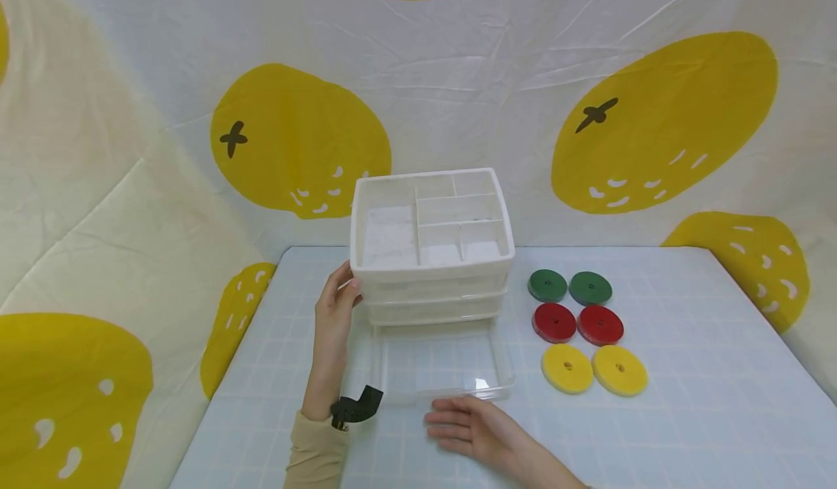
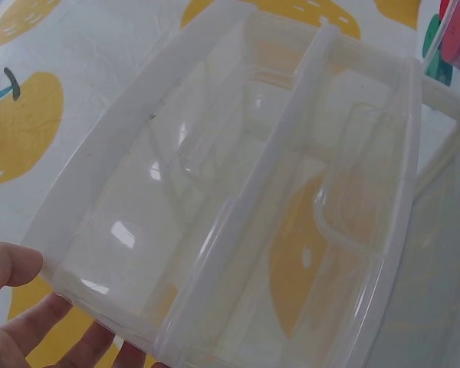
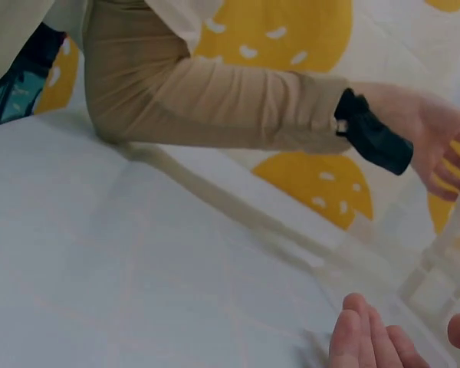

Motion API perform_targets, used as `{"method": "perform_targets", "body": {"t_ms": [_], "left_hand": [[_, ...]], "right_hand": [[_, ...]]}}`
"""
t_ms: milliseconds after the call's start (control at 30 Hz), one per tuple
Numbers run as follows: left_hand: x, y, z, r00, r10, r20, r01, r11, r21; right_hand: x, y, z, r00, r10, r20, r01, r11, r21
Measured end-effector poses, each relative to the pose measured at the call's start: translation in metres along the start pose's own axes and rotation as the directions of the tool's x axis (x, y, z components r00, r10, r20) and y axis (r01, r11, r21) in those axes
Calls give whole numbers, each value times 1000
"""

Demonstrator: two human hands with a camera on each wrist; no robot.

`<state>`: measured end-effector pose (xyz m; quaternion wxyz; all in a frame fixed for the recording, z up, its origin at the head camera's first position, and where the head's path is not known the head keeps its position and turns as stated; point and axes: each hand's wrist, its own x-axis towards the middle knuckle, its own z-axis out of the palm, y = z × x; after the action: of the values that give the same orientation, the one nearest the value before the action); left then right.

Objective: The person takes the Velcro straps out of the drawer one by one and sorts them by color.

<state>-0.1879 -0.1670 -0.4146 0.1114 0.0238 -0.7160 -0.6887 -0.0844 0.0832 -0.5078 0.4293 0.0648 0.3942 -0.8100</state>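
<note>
A white plastic drawer organizer (image 1: 431,256) with a divided top tray stands on the table. Its clear bottom drawer (image 1: 386,369) is pulled out toward the front. The left hand (image 1: 336,307) holds the organizer's left side; in the left wrist view the thumb (image 2: 14,264) lies on the front corner and the other fingers lie along the side. Just in front of the bottom drawer is the right hand (image 1: 480,431), its fingers extended and holding nothing. The right wrist view shows those fingertips (image 3: 356,333) and the thumb apart, near the clear plastic; contact cannot be told.
Right of the organizer lie paired flat discs with centre holes: green (image 1: 548,285), red (image 1: 554,322) and yellow (image 1: 567,368). A pale checked cloth (image 1: 693,402) covers the table. Behind hangs a white curtain with yellow fruit prints (image 1: 301,140). The left wrist wears a black strap (image 1: 356,407).
</note>
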Motion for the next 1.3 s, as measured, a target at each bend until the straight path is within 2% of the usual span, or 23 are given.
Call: {"method": "perform_targets", "body": {"t_ms": [333,633,1133,1300], "left_hand": [[-1,1,1,1000,1,2,-1,1000,8],[-3,2,0,1000,14,12,-14,1000,1],[-3,3,0,1000,10,6,-11,1000,14],[-3,2,0,1000,9,8,-9,1000,20]], "right_hand": [[4,4,3,999,-33,28,31,997,63],[7,6,5,996,-74,55,69,995,76],[23,0,7,988,-155,-17,154,988,-9],[30,-5,6,987,-155,-37,155,988,5]]}}
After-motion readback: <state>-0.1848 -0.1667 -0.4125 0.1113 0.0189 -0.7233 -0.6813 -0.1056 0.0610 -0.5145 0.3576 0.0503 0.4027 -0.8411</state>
